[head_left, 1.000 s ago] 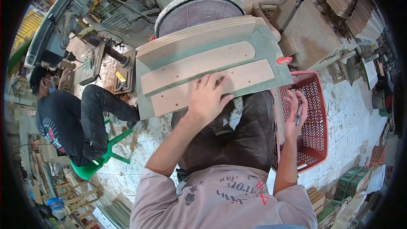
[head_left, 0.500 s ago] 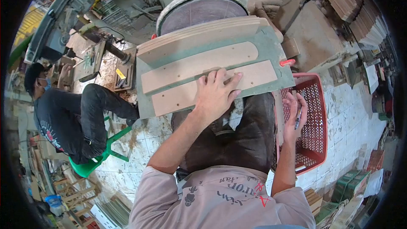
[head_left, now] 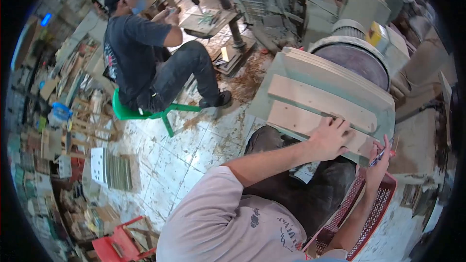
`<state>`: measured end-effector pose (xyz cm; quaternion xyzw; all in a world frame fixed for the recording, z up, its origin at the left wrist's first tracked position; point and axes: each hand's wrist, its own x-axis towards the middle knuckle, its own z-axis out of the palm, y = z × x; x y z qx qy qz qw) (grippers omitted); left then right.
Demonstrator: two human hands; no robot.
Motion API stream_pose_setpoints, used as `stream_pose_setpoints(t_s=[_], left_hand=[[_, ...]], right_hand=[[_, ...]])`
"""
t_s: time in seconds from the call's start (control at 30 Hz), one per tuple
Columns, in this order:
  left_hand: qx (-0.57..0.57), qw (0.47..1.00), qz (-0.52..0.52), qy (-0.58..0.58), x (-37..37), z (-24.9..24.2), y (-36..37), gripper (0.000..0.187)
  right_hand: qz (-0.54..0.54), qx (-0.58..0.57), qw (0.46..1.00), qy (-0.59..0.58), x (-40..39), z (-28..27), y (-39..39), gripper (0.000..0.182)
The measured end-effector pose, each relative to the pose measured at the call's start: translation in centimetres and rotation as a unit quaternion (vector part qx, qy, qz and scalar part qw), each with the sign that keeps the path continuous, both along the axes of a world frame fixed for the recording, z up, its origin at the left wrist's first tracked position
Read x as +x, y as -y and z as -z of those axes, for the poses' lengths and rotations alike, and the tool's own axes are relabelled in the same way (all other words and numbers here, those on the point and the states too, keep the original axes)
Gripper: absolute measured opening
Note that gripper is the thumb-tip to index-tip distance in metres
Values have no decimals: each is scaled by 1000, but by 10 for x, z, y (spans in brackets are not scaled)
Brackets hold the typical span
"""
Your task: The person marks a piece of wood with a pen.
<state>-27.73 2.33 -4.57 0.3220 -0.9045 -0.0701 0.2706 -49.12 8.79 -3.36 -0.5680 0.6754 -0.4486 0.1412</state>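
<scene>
My left hand [head_left: 331,139] rests on the front pale wooden strip [head_left: 297,119], palm down with its fingers apart. Behind that strip lies a second one [head_left: 323,101] with a rounded right end. Both show small holes and lie on a greenish board [head_left: 263,98] over my lap. Several similar strips [head_left: 340,75] are stacked along the board's far edge. At the board's near right corner, my right hand [head_left: 376,166] has its fingers round a pen [head_left: 377,157].
A machine with a round disc [head_left: 354,61] stands beyond the board. A red basket [head_left: 383,207] is by my right forearm. At the left, a person [head_left: 141,39] sits on a green stool [head_left: 124,108] near a worktable [head_left: 206,23]. A red chair [head_left: 112,246] stands lower left.
The view has swung left, so the board and my hands appear farther right. My right hand has come up to the board's near right corner with the pen.
</scene>
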Motion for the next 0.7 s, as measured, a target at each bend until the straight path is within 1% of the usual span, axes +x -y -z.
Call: stream_pose_setpoints(t_s=[0.07,0.1,0.13,0.2,0.23,0.27,0.33,0.37,0.4,0.43,0.47,0.5,0.53,0.57,0.6,0.63,0.67,0.7], left_hand=[[-11,1000,0,-11,0,0,2,52],[-8,1000,4,-17,1,0,1,49],[-3,1000,7,-25,0,2,0,47],[14,999,-9,-30,-4,6,0,48],[3,1000,-11,-27,-6,8,1,49],[-7,1000,-14,-23,-7,8,0,50],[10,999,-32,-31,-7,7,-2,50],[16,999,-34,-40,-11,10,-2,48],[19,998,-33,-48,-14,12,0,46],[26,997,-26,-61,-15,12,0,37],[28,997,-33,-67,-19,13,3,37],[52,996,-37,-55,-25,13,5,32],[74,996,-37,-43,-28,13,8,28],[72,996,-36,-50,-31,13,9,28],[48,995,-58,-66,-35,16,10,24],[26,993,-76,-83,-38,16,11,21],[21,994,-60,-91,-41,17,12,21],[53,994,-68,-61,-41,16,15,20]], right_hand=[[30,79,994,-72,1,-7,15,43],[20,41,997,-58,0,0,22,40],[9,47,997,-63,-2,4,26,40],[66,53,994,-76,-7,13,33,38],[58,34,994,-85,-16,21,35,37],[41,45,994,-92,-22,26,36,37],[30,-5,996,-88,-31,35,36,37],[12,-36,996,-87,-34,40,36,37],[0,-31,995,-93,-39,43,37,37],[-1,-34,993,-113,-43,44,36,38],[-1,-39,990,-132,-46,44,38,39],[22,-42,988,-147,-38,39,38,39],[17,-42,987,-153,-38,40,40,39],[21,-63,971,-232,-42,46,41,38],[29,-84,947,-309,-46,45,40,37],[73,-13,973,-220,-29,32,37,35],[71,-18,978,-195,-21,30,37,37],[78,-26,982,-172,-21,33,37,41]])
